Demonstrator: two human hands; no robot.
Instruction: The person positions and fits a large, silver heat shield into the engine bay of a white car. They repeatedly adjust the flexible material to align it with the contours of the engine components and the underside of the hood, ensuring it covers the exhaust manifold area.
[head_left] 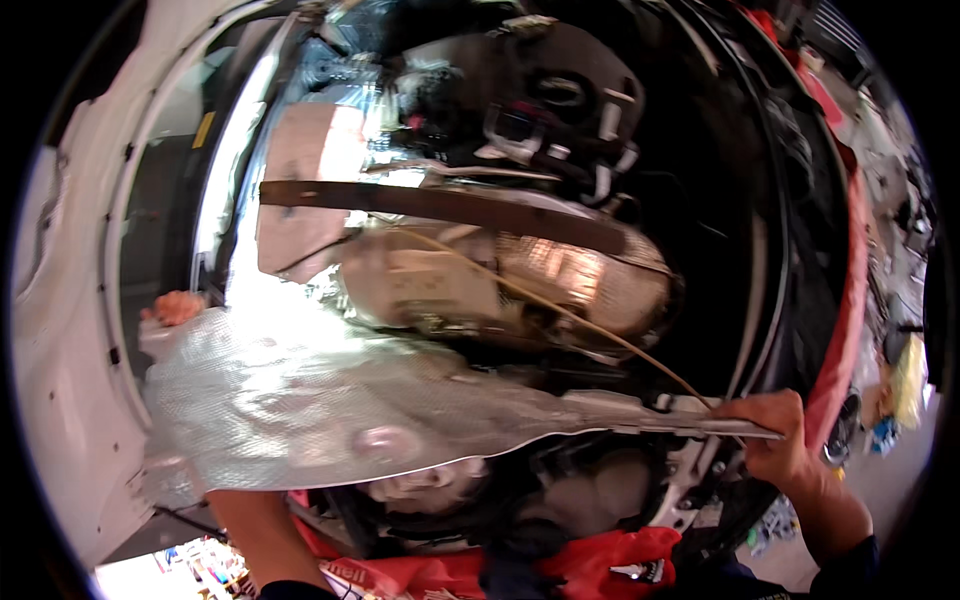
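A large silver, dimpled sheet of metal, like a heat shield (290,410), is held out over the near side of an open engine bay. My right hand (775,425) is closed round its narrow right end. My left forearm goes under the sheet at the lower left. Most of my left hand (178,308) is hidden; blurred fingers show past the sheet's far left edge. A thin tan rod or cord (560,310) slants across the engine to my right hand. Beyond the sheet, a metallic dimpled cover (570,270) sits on the engine.
A flat brown strip (440,203) lies across the engine, over a tan panel (295,185). Red protective covers (600,562) drape the near edge and the right edge (845,290). The windshield (165,210) and white bodywork (65,330) are at left. Clutter lies on the floor at right.
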